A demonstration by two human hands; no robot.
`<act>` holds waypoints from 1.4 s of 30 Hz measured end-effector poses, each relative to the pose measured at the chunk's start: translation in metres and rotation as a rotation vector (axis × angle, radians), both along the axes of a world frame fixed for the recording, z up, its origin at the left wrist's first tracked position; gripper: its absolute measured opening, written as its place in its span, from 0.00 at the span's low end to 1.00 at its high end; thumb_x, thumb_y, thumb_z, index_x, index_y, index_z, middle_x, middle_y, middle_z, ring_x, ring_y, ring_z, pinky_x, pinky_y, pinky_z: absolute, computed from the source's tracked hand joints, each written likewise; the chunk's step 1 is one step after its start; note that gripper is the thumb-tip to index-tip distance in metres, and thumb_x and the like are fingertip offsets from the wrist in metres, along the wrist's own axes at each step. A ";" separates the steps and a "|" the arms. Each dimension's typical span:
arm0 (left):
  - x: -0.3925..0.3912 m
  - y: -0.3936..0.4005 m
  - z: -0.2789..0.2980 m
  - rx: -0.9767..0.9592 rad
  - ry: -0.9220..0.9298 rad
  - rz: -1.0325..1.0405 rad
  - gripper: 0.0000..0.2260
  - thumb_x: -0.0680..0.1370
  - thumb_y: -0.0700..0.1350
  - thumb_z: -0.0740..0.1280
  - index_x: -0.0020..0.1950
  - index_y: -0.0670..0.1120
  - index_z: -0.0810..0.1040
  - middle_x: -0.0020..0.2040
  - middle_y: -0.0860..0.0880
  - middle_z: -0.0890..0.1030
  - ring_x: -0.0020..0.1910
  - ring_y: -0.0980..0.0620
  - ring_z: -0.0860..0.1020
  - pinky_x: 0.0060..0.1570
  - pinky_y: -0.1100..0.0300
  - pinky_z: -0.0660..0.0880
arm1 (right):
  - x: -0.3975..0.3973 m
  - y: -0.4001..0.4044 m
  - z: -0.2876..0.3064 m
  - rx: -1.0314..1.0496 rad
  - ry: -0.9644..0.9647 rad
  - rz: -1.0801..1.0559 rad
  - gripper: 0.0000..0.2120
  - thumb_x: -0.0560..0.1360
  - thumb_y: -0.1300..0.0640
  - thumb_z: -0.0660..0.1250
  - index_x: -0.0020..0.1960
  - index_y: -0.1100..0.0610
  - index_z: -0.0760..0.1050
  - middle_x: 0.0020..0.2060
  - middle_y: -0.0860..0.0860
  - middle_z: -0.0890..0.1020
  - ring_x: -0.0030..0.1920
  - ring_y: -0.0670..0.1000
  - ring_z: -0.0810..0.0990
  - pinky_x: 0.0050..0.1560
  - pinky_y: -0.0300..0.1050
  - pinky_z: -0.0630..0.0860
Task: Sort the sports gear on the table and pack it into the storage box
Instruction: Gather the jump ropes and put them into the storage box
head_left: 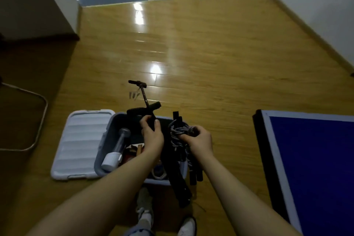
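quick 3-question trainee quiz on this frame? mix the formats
1. True or false: the white lid lies on the floor beside the storage box.
2. What does the right hand grip? A) the coiled jump rope B) a ball C) the lid
3. Which hand holds the black pump?

Key: 1 true; 2 A; 3 the left hand.

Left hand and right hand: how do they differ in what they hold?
The left hand grips a black pump, rigid and upright; the right hand holds bundled skipping ropes, handles dangling. Both hover above the storage box.
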State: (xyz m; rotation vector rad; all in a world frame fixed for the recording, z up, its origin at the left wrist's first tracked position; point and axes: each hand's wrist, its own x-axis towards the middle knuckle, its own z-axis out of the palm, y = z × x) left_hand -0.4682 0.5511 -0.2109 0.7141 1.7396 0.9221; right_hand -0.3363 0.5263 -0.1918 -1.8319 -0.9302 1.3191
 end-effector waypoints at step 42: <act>-0.126 0.087 -0.400 -0.123 -0.324 0.646 0.30 0.79 0.54 0.62 0.74 0.41 0.56 0.71 0.39 0.66 0.67 0.41 0.70 0.66 0.47 0.69 | -0.119 0.068 -0.398 -0.133 -0.410 0.583 0.16 0.72 0.43 0.69 0.56 0.49 0.76 0.48 0.47 0.81 0.51 0.47 0.78 0.57 0.45 0.72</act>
